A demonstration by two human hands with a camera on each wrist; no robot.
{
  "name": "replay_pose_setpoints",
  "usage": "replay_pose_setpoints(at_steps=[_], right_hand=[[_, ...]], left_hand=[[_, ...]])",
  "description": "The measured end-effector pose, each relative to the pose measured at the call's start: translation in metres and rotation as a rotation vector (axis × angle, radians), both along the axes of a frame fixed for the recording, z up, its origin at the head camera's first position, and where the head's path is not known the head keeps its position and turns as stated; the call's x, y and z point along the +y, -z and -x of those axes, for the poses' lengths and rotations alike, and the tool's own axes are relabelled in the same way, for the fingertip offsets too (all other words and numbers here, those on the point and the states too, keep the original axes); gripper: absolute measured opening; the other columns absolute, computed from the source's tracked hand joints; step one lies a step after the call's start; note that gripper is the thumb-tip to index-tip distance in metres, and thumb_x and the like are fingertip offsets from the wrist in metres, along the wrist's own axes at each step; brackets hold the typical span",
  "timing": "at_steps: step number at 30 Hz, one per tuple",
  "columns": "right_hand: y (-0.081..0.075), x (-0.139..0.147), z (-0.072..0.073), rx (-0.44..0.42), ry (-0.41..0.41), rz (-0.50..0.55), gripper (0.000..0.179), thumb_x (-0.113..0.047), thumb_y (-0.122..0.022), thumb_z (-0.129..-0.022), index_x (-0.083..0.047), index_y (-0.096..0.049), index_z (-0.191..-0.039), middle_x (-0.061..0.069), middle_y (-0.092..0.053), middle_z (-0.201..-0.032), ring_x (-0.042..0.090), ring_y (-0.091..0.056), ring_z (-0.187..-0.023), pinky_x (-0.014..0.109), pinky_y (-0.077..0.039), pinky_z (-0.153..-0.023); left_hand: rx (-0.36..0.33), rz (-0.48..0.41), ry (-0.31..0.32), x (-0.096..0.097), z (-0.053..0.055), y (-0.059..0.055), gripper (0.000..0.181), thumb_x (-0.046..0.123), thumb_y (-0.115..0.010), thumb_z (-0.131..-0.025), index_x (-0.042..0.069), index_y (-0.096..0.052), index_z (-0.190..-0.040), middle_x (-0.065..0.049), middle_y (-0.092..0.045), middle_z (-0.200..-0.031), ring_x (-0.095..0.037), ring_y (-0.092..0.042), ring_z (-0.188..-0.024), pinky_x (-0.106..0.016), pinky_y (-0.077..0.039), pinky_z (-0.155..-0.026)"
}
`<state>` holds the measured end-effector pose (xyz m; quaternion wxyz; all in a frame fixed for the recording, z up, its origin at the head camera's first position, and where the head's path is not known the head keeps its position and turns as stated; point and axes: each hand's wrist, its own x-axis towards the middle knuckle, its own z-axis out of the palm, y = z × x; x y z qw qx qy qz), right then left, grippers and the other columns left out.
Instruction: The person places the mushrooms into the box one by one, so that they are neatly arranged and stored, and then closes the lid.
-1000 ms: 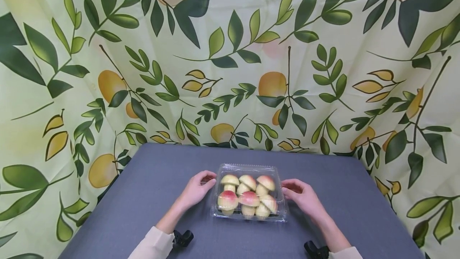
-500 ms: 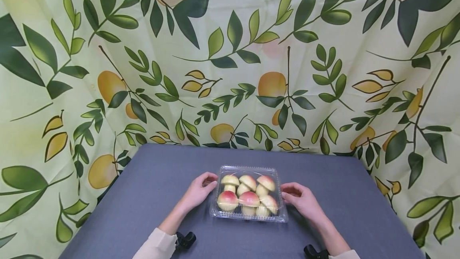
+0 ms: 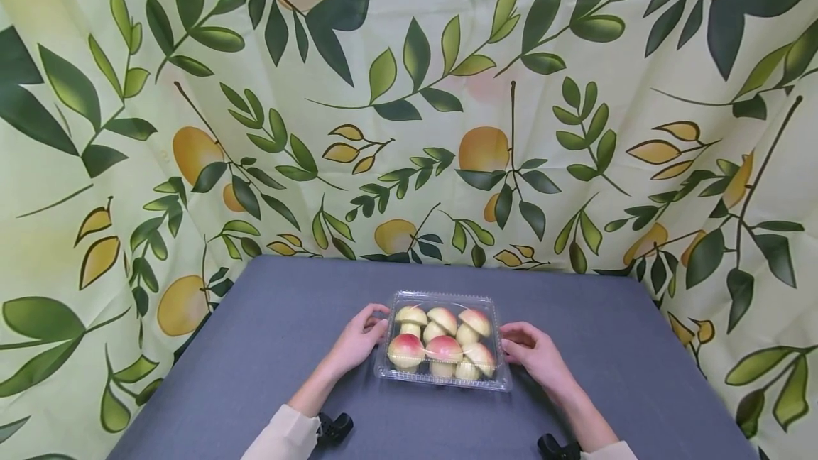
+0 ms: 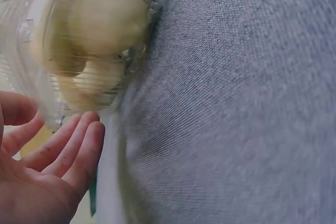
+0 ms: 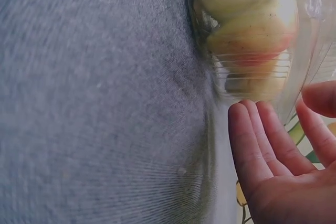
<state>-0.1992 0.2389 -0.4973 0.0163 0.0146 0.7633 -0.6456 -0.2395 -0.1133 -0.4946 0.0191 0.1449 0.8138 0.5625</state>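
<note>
A clear plastic clamshell container (image 3: pixel 441 380) lies on the table in the head view, its lid down over the base. Several pale, mushroom-shaped pieces (image 3: pixel 406 348) with pink-flushed caps sit inside in two rows. My left hand (image 3: pixel 355 341) holds the container's left side, thumb and forefinger at the rim. On the opposite side, my right hand (image 3: pixel 537 353) holds it the same way. Both wrist views show the other fingers (image 4: pixel 86 153) nearly straight, tips at the ridged side wall. In the right wrist view a pink-tinged piece (image 5: pixel 254 35) shows through the plastic.
The table (image 3: pixel 307 279) has a grey-blue cloth covering. Behind it and at both sides hangs a fabric backdrop (image 3: pixel 422 162) printed with leaves and fruit. Black camera mounts (image 3: pixel 334 429) sit at both wrists, below cream sleeves (image 3: pixel 281 435).
The container shifts only a few pixels and its front lid edge looks lower than a second ago. My left hand and forearm have moved slightly to the right; my right hand stays almost in place.
</note>
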Motion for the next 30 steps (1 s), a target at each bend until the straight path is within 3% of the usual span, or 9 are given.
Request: replay_pose_setpoints(at_steps=[5,12,17,23,30], right_hand=[[0.000,-0.001,-0.002,-0.011,0.004,-0.006,0.030,0.000,-0.064,-0.096,0.007,-0.061,-0.125,0.018,-0.069,-0.105,0.025,-0.068,-0.093,0.032,-0.061,-0.077],[-0.003,-0.002,-0.006,-0.022,0.023,0.004,0.031,-0.001,-0.064,-0.097,0.008,-0.060,-0.126,0.018,-0.069,-0.104,0.024,-0.068,-0.090,0.033,-0.061,-0.075],[-0.009,-0.003,-0.012,-0.041,0.014,0.002,0.034,-0.003,-0.063,-0.097,0.008,-0.058,-0.129,0.019,-0.068,-0.106,0.025,-0.068,-0.092,0.034,-0.060,-0.076],[-0.017,0.005,-0.022,-0.086,-0.128,-0.004,0.046,-0.009,-0.063,-0.098,0.008,-0.048,-0.139,0.016,-0.068,-0.104,0.026,-0.068,-0.092,0.036,-0.059,-0.080],[-0.019,0.015,-0.032,-0.127,-0.328,0.028,0.064,-0.015,-0.064,-0.100,0.007,-0.031,-0.150,0.015,-0.065,-0.105,0.027,-0.065,-0.095,0.038,-0.059,-0.082]], left_hand=[[0.020,0.021,0.002,-0.003,-0.006,-0.004,0.027,0.013,-0.059,-0.103,0.001,-0.061,-0.128,-0.013,-0.070,-0.106,-0.022,-0.070,-0.089,-0.031,-0.058,-0.078],[-0.018,0.015,0.079,-0.007,-0.019,-0.009,0.043,0.029,-0.053,-0.107,-0.004,-0.057,-0.134,-0.019,-0.065,-0.118,-0.028,-0.070,-0.099,-0.033,-0.060,-0.082],[-0.035,0.084,0.134,-0.010,-0.026,-0.011,0.057,0.029,-0.067,-0.099,-0.002,-0.049,-0.144,-0.019,-0.061,-0.127,-0.028,-0.067,-0.106,-0.028,-0.056,-0.082],[-0.106,0.056,0.191,-0.012,-0.032,-0.010,0.080,0.022,-0.081,-0.088,-0.002,-0.038,-0.152,-0.020,-0.056,-0.130,-0.032,-0.065,-0.110,-0.030,-0.057,-0.084],[-0.089,0.104,0.163,-0.008,-0.037,-0.010,0.088,0.023,-0.086,-0.083,-0.001,-0.037,-0.153,-0.018,-0.057,-0.129,-0.030,-0.066,-0.108,-0.032,-0.057,-0.087]])
